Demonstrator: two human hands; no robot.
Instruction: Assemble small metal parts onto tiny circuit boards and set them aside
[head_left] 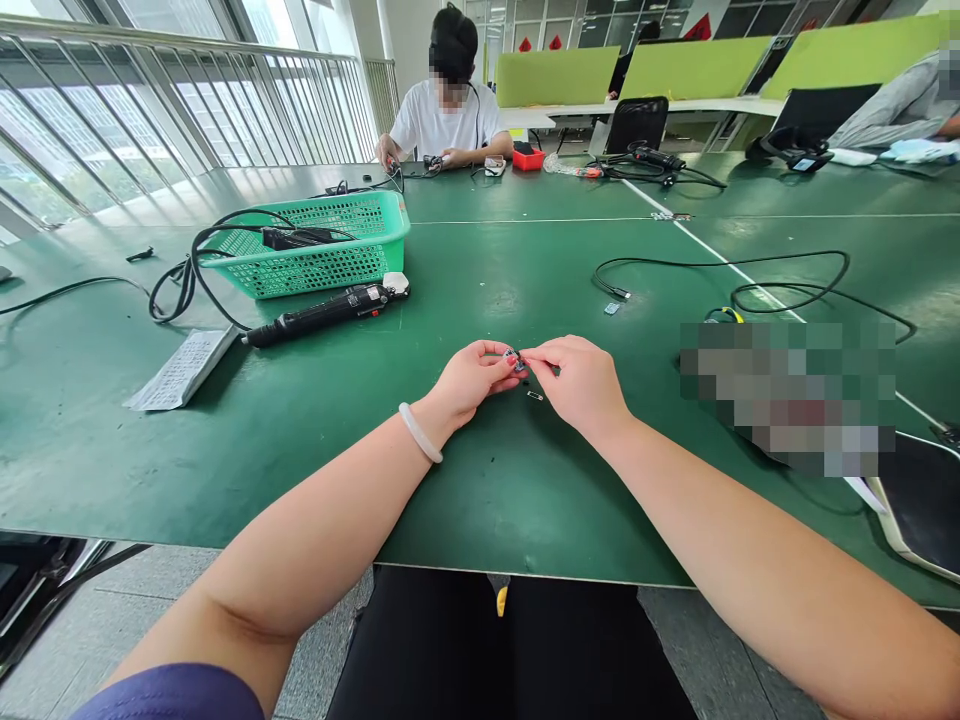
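Note:
Over the green table, my left hand (474,382) pinches a small dark and silvery electronic part (514,360) between thumb and fingers. From the other side, my right hand (576,378) is closed, its thumb and index fingertips meeting at that part's edge. Whatever sits between the right fingertips is too small to make out. Just below the fingers, a tiny metallic piece (535,396) lies on the tabletop. A white band circles my left wrist.
A black corded electric screwdriver (322,315) lies before a green basket (360,262); a paper pad (184,370) is left of it. Right are a black cable (675,263), a small chip-like piece (612,309) and a blurred object (795,400). Another person (450,115) sits across the table.

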